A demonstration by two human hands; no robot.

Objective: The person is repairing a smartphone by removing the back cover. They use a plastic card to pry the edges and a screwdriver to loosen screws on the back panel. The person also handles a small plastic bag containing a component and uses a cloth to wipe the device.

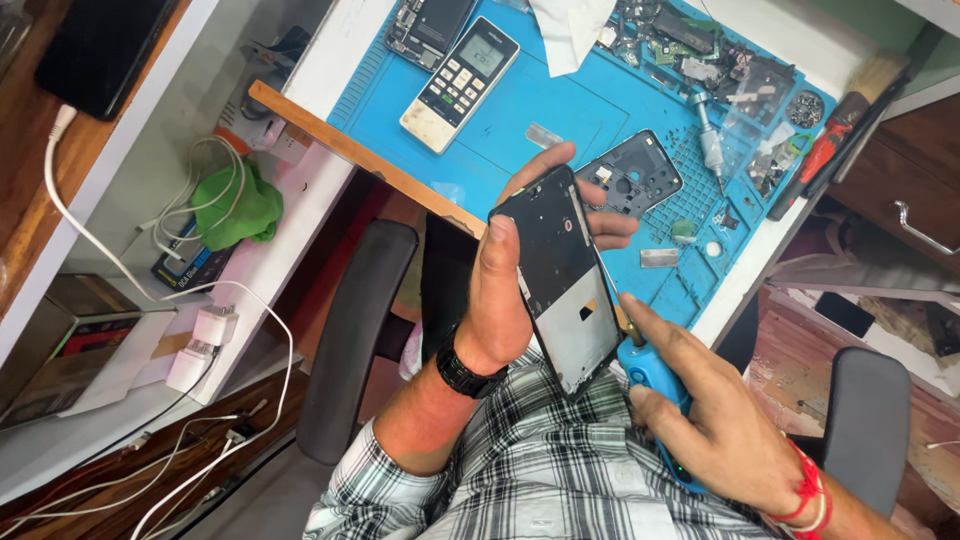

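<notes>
My left hand [505,290] grips an opened phone frame [562,275], black with a bare metal plate, holding it upright over my lap; thumb on its near edge, fingers curled behind the far edge. A black wristwatch [462,372] sits on that wrist. My right hand [705,405] holds a blue-handled tool [652,372], its thin tip touching the right edge of the phone frame. Red threads circle the right wrist. A detached black back cover [632,177] lies on the blue work mat [520,110] just beyond the phone.
On the mat lie a white keypad handset [460,70], a screwdriver [710,145], small parts and circuit boards [700,50]. A green cloth [235,205], white cables and chargers [205,340] sit on the left shelf. Black chair armrests [350,340] flank me.
</notes>
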